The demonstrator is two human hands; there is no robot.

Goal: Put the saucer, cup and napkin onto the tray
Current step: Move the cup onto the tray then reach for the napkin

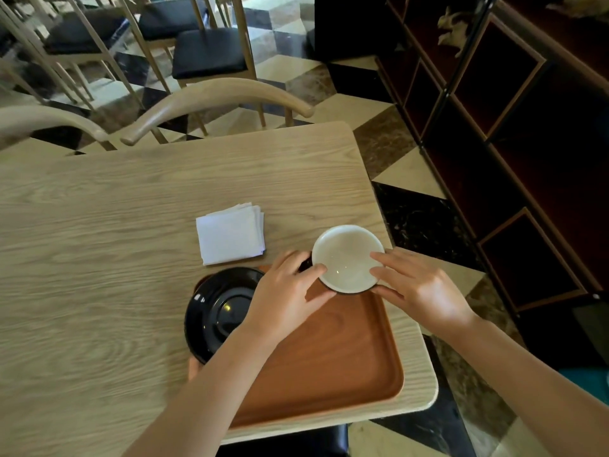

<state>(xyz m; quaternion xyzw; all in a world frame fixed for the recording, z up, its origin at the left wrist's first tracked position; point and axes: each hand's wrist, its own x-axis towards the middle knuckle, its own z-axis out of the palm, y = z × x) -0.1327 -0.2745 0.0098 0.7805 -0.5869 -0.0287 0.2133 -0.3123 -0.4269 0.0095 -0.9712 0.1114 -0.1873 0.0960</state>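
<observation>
A cup, white inside and dark outside, hangs over the far edge of the brown wooden tray. My left hand grips its left rim and handle side, and my right hand holds its right rim. The glossy black saucer rests on the tray's left part, overhanging its left edge, partly hidden by my left forearm. A folded white napkin lies on the table just beyond the tray.
The light wooden table ends close to the right of the tray and at its near edge. Two wooden chair backs stand along the far side. A dark cabinet lines the right.
</observation>
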